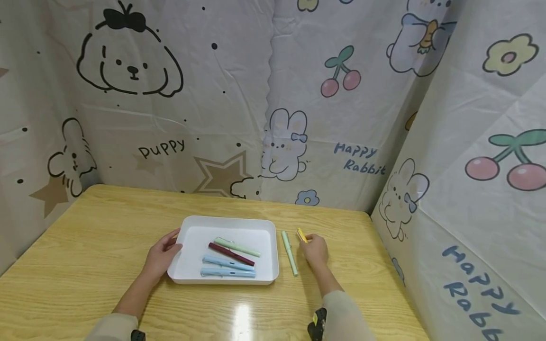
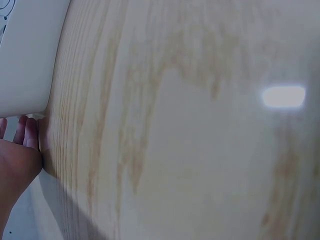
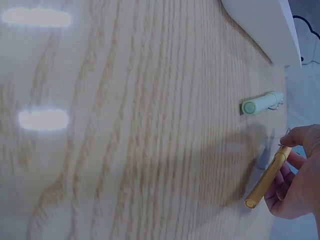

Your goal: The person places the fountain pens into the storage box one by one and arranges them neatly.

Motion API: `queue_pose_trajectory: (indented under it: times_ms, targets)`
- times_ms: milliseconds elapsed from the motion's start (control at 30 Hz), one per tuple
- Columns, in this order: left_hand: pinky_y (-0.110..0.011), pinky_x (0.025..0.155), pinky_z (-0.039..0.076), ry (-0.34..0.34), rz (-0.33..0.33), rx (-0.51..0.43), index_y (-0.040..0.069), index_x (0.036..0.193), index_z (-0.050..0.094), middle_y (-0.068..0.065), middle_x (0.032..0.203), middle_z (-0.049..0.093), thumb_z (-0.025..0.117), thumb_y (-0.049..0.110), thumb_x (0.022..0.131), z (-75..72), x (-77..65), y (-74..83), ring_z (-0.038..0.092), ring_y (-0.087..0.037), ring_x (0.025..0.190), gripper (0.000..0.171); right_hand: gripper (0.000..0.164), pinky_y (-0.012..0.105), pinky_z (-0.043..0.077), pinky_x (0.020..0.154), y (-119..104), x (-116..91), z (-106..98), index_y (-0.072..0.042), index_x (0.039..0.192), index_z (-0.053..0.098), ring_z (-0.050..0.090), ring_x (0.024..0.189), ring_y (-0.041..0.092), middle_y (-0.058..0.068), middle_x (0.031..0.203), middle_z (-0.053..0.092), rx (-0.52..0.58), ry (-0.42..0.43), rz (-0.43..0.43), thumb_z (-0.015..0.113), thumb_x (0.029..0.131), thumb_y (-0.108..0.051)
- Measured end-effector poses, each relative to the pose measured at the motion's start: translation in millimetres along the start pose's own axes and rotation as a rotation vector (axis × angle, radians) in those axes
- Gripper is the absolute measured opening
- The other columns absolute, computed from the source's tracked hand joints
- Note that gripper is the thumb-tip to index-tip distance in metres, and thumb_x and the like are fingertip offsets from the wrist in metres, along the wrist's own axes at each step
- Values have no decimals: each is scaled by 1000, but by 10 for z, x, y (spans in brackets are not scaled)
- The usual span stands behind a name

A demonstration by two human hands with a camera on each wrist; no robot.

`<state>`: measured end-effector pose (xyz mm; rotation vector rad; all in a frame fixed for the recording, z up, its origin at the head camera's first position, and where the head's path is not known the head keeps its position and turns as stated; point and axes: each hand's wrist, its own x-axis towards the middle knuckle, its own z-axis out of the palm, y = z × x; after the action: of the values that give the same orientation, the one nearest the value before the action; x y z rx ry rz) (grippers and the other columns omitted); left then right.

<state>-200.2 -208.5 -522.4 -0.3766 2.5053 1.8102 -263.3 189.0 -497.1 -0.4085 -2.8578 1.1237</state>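
Observation:
A white tray (image 1: 187, 277) holds a light green pen (image 1: 236, 247), a dark red pen (image 1: 232, 254) and two light blue pens (image 1: 228, 273). My left hand (image 1: 161, 255) holds the tray by its left side, thumb at the rim; in the left wrist view its fingers (image 2: 31, 132) are at the tray's edge, partly hidden. To the right of the tray, my right hand (image 1: 315, 249) pinches a yellow pen (image 3: 268, 177) between thumb and fingers, tilted close over the table. Between that hand and the tray lies another light green pen (image 1: 289, 253) on the wood.
The wooden table (image 1: 204, 312) ends at a printed cloth curtain (image 1: 239, 104) at the back. More of the same cloth (image 1: 469, 227) hangs along the right side and the left. Light glares off the table's front.

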Motion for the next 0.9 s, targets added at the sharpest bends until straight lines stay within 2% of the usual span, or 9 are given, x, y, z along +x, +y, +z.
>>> queue_pose_trajectory:
  times_ms: [167,500,667,900]
  targets:
    - [-41,100,38,0,2,4,13,147,31,-23,140,40,47,18,97,-4,-3,7,41,-33,124,52,34,22,37,48,-39,0,-49,1,111,65,49,58,14,12,83,65,-14,4,-45,60,81,-13]
    - [-45,102,37,-1,-2,-5,12,147,30,-24,140,39,46,17,97,2,-10,11,40,-34,125,53,34,23,38,53,-165,4,-111,-1,112,64,50,64,15,10,88,61,11,-34,-60,62,82,-15]
    - [-45,101,37,1,-2,-1,12,147,30,-25,139,39,46,17,97,2,-19,18,40,-35,125,53,34,22,37,50,-219,5,-88,-2,112,65,47,60,13,8,84,60,9,-53,-62,62,81,-15]
    - [-46,102,37,0,4,0,12,147,30,-25,140,40,47,17,97,3,-20,21,40,-35,125,53,31,23,36,48,-362,-48,-97,-1,109,66,44,58,13,7,81,57,36,-59,-123,63,80,-13]
